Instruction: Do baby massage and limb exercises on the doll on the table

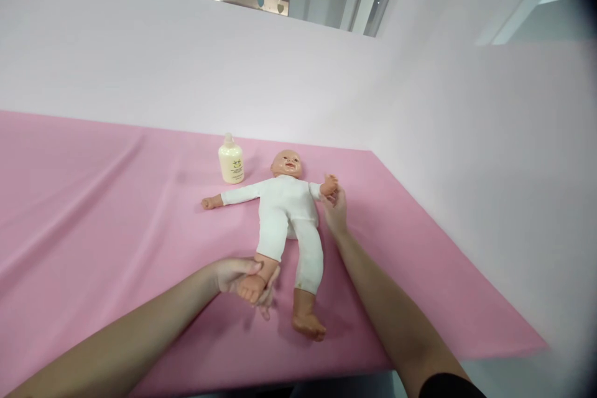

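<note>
1 doll (pixel 285 211) lies face-up on the pink surface (pixel 93 199); left hand (pixel 242 277) clasps its foot, right hand (pixel 334 210) pinches its wrist. 1 bottle (pixel 231 161) stands near its head.

Legible text: none. Cream bottle (pixel 231 163) on pink cloth (pixel 93 199): small greenish printed emblem and fine lines of print on front face, too small to read. No other labels, numbers or signs visible.
</note>
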